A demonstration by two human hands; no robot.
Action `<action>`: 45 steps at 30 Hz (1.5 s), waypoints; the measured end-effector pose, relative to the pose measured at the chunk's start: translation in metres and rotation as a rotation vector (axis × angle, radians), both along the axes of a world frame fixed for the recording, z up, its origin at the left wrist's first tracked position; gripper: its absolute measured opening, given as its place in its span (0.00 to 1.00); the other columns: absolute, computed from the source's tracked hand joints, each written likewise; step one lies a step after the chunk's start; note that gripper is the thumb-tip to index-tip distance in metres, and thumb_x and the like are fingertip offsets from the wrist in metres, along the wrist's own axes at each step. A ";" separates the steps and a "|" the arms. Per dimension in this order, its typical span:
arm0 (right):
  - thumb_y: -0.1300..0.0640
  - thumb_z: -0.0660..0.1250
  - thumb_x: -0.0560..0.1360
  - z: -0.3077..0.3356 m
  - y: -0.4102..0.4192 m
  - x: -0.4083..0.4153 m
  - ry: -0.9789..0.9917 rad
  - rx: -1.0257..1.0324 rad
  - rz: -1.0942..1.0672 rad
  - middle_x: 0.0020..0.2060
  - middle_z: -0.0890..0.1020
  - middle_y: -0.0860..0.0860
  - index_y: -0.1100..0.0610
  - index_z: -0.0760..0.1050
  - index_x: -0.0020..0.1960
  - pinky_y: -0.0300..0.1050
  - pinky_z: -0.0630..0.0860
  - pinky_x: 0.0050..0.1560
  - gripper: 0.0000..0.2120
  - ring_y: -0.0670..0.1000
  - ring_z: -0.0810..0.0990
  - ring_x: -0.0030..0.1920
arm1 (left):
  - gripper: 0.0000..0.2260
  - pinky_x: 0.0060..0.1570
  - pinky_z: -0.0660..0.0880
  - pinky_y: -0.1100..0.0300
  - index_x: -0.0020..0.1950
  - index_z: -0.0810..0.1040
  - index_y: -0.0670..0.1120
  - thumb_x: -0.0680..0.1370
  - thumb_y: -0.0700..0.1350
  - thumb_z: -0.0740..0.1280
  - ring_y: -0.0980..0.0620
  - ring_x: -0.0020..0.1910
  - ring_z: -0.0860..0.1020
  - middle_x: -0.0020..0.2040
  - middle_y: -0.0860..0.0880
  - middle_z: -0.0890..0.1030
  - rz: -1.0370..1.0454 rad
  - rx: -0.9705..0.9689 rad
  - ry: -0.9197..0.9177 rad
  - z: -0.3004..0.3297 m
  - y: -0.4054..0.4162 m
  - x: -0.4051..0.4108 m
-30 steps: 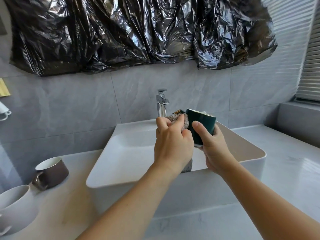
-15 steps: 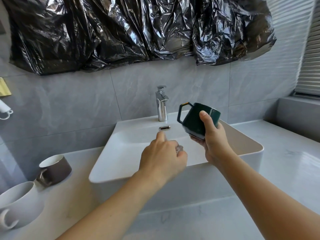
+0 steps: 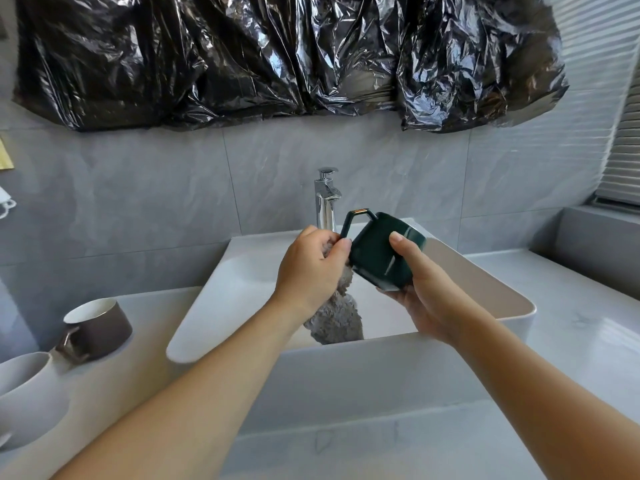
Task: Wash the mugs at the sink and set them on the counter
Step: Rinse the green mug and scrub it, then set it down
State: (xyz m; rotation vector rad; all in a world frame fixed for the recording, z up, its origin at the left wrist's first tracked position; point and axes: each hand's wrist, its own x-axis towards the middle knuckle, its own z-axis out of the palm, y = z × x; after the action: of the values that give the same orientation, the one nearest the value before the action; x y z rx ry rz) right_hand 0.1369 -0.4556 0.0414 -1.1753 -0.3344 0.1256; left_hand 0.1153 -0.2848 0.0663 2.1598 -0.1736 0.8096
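At lower left of the frame a white mug [image 3: 24, 393] and a brown mug [image 3: 98, 327] stand on the grey counter [image 3: 571, 323], likely awaiting their turn or already set down. Centre frame, over the white basin [image 3: 207, 306], the right hand [image 3: 424, 299] clasps the dark green mug [image 3: 384, 252], tilted sideways, presumably to expose its wall. The left hand [image 3: 310, 271] pinches a grey cloth [image 3: 334, 323] against it, above the basin so drips fall inside. Behind stands the chrome tap [image 3: 325, 199].
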 end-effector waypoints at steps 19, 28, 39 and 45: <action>0.45 0.61 0.82 0.065 0.003 0.001 -0.351 -1.150 0.047 0.39 0.75 0.51 0.54 0.80 0.44 0.41 0.71 0.42 0.17 0.49 0.71 0.36 | 0.09 0.34 0.75 0.51 0.42 0.78 0.45 0.75 0.49 0.64 0.45 0.36 0.75 0.42 0.48 0.75 -0.148 1.162 -0.324 0.036 0.042 0.011; 0.59 0.58 0.84 0.060 0.004 0.003 -0.120 -0.870 0.259 0.36 0.79 0.52 0.59 0.78 0.48 0.43 0.72 0.43 0.12 0.51 0.74 0.42 | 0.10 0.34 0.71 0.54 0.44 0.79 0.46 0.76 0.50 0.62 0.47 0.39 0.76 0.43 0.49 0.75 -0.132 1.319 -0.441 0.040 0.032 0.019; 0.65 0.60 0.82 0.011 -0.002 0.007 -0.001 -0.304 0.132 0.38 0.81 0.54 0.62 0.76 0.48 0.41 0.77 0.40 0.07 0.50 0.79 0.39 | 0.16 0.49 0.74 0.52 0.61 0.78 0.48 0.78 0.53 0.62 0.44 0.50 0.77 0.54 0.47 0.75 -0.108 0.786 -0.278 0.052 0.035 0.020; 0.71 0.57 0.80 -0.004 -0.006 0.010 0.082 -0.027 0.173 0.35 0.76 0.52 0.60 0.74 0.48 0.46 0.79 0.39 0.11 0.49 0.74 0.35 | 0.11 0.57 0.68 0.69 0.62 0.79 0.45 0.83 0.47 0.63 0.55 0.55 0.74 0.55 0.48 0.76 -0.032 0.090 -0.197 0.028 0.035 0.009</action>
State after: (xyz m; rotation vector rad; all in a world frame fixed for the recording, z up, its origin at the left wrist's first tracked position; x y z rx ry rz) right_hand 0.1474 -0.4619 0.0369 -1.1635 -0.3627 0.3293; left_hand 0.1239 -0.2496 0.0942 2.1526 -0.3501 1.0129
